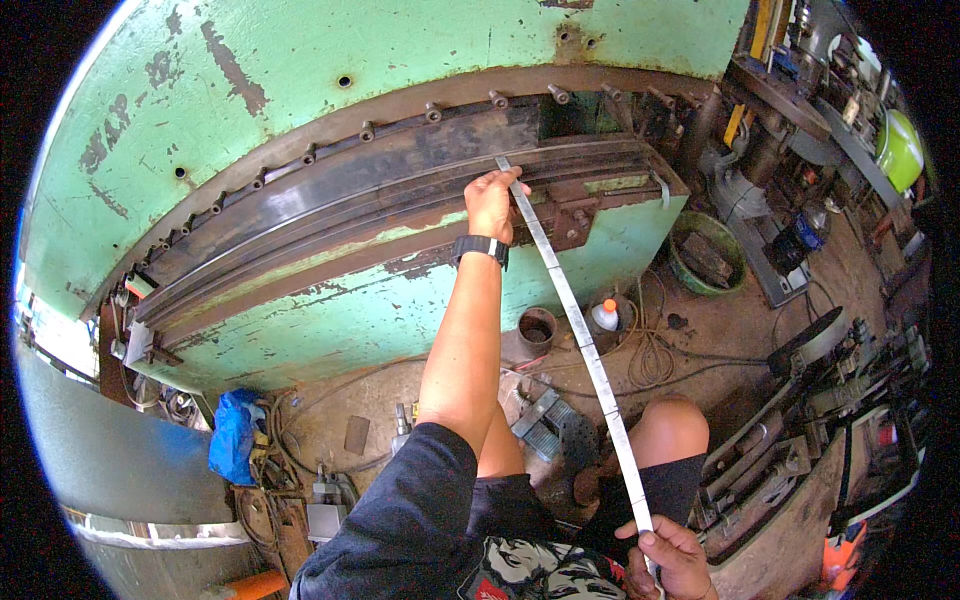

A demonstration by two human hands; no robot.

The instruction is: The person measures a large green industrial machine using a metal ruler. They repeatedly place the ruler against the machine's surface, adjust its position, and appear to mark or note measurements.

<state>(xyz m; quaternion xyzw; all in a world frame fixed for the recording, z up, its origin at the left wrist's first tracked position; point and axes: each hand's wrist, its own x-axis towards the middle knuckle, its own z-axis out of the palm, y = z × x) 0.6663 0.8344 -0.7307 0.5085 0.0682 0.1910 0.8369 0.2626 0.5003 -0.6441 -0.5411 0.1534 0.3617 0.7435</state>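
A long, narrow metal strip [572, 310] with dark cross marks along its length slants from the machine bed down to my lap. My left hand [489, 205] grips it near its far end, the arm stretched out and a dark watch [481, 247] on the wrist. That far end reaches over the long grooved die rail [400, 195] of a green press machine [340, 320]. Low on the right, my right hand [672, 558] pinches the near end between thumb and fingers. The strip bows slightly between the hands.
Above the rail hangs the machine's green upper beam [300, 50], bolts along its lower edge. On the floor are a foot pedal [541, 425], a small pot [537, 331], a bottle [606, 315], coiled cable [652, 355] and a round tub [705, 250]. Metal parts [770, 450] crowd the right.
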